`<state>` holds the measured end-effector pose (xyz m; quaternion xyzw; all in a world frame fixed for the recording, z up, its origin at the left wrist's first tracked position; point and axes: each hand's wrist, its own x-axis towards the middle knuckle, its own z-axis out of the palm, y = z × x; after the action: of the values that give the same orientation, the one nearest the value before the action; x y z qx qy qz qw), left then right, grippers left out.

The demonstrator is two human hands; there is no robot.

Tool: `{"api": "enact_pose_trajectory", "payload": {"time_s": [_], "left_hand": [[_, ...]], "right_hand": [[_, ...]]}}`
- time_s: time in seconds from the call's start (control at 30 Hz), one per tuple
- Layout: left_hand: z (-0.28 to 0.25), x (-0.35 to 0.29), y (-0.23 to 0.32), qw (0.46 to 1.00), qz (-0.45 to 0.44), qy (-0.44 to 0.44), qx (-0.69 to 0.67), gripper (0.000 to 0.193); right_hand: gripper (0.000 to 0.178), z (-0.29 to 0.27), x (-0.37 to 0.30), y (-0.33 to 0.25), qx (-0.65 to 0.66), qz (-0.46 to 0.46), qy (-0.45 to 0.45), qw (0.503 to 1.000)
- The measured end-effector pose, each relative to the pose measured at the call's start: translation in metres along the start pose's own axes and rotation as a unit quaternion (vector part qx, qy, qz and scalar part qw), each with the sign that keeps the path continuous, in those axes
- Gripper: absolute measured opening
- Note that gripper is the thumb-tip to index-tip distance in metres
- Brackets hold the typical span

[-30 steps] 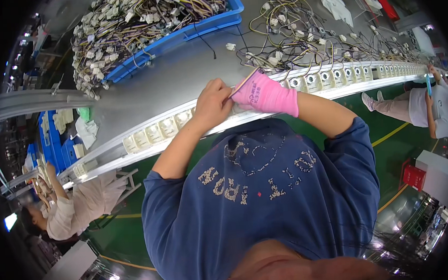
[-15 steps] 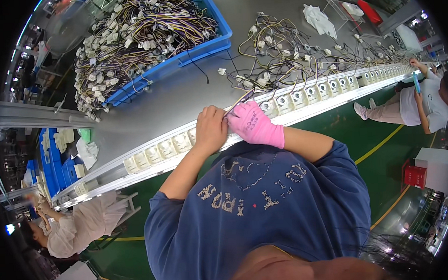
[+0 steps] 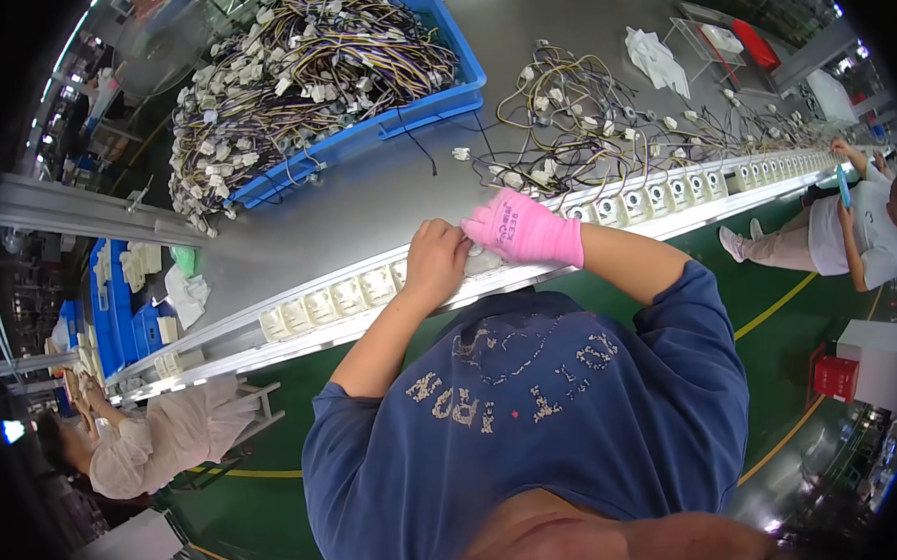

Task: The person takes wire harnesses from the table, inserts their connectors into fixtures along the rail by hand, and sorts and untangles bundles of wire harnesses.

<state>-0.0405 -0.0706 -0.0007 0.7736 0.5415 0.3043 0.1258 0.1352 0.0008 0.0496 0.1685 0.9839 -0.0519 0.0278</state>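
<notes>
My bare left hand (image 3: 438, 261) rests on the rail (image 3: 379, 328), its fingers curled and close together over a white plastic housing. Right beside it is my right hand (image 3: 522, 229) in a pink glove, with the fingers bent and pinched against the left fingertips. Whatever the fingertips hold is hidden. A pale housing (image 3: 483, 261) partly shows below the glove. To the left stand several white housings (image 3: 347, 293) in a row without dark centres. To the right, housings (image 3: 655, 202) with dark round centres continue along the rail.
Beyond the rail, a blue bin (image 3: 431, 111) overflows with wire harnesses (image 3: 329, 75). Loose harnesses (image 3: 581, 114) lie tangled on the metal table (image 3: 365, 199). A white cloth (image 3: 656, 61) is at the back right. Co-workers sit at the far right (image 3: 871, 211) and left (image 3: 165, 442).
The glove has lifted slightly and turned, uncovering part of a housing beneath it. The dark wires seen at its fingertips are no longer visible there. The whole view has shifted a little.
</notes>
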Motion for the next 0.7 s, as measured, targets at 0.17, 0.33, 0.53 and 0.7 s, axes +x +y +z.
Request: {"api": "enact_pose_trajectory", "payload": {"time_s": [0.17,0.33,0.53,0.7], "left_hand": [[-0.001,-0.001,0.000,0.999,-0.017,0.010,-0.026,0.011],[0.000,-0.004,0.001,1.000,-0.020,0.011,-0.003,0.011],[0.001,-0.004,-0.002,0.999,-0.024,0.012,-0.028,0.011],[0.003,-0.002,0.003,0.997,-0.071,0.004,-0.013,0.010]], "right_hand": [[0.023,-0.006,0.004,-0.004,0.090,0.087,-0.158,0.979],[0.028,0.002,0.002,0.005,0.000,-0.064,0.078,0.995],[0.025,-0.005,0.004,0.002,0.073,0.058,-0.151,0.984],[0.026,-0.019,0.013,0.003,0.057,0.057,-0.160,0.984]]}}
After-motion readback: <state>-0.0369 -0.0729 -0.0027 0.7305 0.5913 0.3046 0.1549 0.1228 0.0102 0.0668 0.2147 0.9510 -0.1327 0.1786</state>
